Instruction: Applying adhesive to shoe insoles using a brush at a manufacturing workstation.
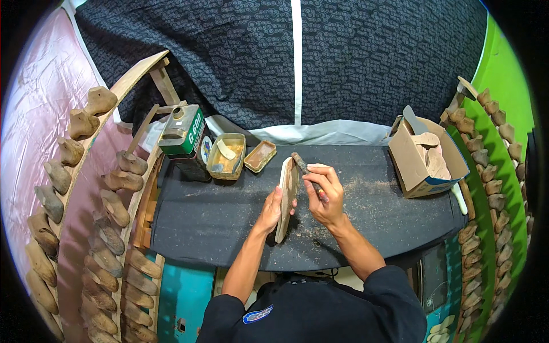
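Observation:
My left hand (271,210) is closed round the middle of a long, flat, tan shoe sole (287,197), which stands on its edge above the table. Its fingertips show on the sole's right face. In my right hand (326,196) is a short, dark brown stick-like tool (301,164) with a rough, thick tip; its exact kind is unclear. That tip lies at the sole's upper, far end, apparently touching it. The right fingers wrap the tool's lower part, where a small reddish bit shows between them.
On the dark, dusty table (366,223), a metal can (183,137), an open tin (227,155) and its shallow lid (260,156) stand back left. A cardboard box (420,160) of sole pieces sits back right. Racks of wooden shoe lasts (108,260) flank both sides.

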Demonstrator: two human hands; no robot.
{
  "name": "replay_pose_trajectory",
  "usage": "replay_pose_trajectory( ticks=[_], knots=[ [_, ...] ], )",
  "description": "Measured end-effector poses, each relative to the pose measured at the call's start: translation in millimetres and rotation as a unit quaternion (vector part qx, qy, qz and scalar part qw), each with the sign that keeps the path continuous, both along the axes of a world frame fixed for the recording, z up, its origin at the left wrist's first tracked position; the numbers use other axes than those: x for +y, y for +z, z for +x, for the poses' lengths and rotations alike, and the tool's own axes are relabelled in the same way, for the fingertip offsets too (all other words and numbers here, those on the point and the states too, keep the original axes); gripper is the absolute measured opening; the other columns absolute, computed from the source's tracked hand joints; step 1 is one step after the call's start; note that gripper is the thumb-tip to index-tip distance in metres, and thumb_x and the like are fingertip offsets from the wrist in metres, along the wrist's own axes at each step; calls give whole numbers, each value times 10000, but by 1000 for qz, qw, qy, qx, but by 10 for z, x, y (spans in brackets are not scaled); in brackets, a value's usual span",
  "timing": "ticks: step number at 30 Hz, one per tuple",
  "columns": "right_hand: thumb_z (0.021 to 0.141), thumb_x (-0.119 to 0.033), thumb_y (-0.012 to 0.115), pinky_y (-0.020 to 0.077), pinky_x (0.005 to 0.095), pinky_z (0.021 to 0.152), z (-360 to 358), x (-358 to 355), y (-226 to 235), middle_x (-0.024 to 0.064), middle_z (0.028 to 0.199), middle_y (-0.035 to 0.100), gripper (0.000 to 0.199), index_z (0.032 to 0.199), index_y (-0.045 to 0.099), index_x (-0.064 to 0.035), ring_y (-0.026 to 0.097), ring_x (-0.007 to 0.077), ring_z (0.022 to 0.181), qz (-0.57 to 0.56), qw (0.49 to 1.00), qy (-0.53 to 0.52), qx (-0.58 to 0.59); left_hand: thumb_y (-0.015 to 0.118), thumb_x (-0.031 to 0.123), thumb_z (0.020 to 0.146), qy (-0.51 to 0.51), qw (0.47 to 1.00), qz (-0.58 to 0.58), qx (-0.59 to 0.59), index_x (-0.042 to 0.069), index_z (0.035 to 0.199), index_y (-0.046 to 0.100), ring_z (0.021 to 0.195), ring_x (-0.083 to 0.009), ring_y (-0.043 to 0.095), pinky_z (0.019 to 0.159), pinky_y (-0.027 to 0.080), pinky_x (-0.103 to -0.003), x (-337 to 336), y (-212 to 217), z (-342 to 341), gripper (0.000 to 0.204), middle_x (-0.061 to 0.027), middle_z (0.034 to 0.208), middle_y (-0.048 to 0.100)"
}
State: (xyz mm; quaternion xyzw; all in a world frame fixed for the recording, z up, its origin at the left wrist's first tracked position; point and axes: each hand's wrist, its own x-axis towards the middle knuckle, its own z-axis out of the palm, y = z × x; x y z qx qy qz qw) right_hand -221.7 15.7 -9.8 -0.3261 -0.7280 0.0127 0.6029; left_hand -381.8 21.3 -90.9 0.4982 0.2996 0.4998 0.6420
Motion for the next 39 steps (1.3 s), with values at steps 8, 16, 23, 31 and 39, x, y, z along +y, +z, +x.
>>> replay_pose_trajectory(
  ticks=[8,16,23,31,39],
  knots=[
    [794,43,681,542,385,809,-95,-220,-100,168,1021,626,129,916,672,4,638,320,973,0,998,57,29,222,668,975,28,994,-46,-98,50,1234,508,788,-129,582,650,501,-264,-17,56,68,729,-60,941,598],
    [772,33,704,546,367,817,78,-173,-24,155,964,658,152,917,688,-11,661,295,935,-32,985,169,-5,155,672,975,19,993,-69,-95,49,1304,495,773,-141,575,652,519,-291,19,138,-62,783,-57,966,604],
    [774,35,681,536,375,773,81,11,193,164,959,642,132,899,661,-2,652,309,918,47,996,72,26,194,654,984,-9,996,-32,-83,39,1182,540,724,-127,562,622,501,-271,-51,256,30,733,-53,863,593],
    [712,29,745,537,379,785,-52,-350,25,135,971,635,210,900,665,-23,646,311,919,9,986,160,-53,200,654,988,51,996,-49,-50,72,1134,562,719,-125,567,619,491,-273,-45,152,-149,701,-34,835,602],
    [835,36,635,528,326,724,29,-99,262,148,901,641,80,909,653,11,651,251,847,-7,995,71,76,235,648,989,-64,986,-89,-125,111,1261,492,775,-115,511,586,447,-254,-111,340,-65,654,-17,1035,561]
  ],
)
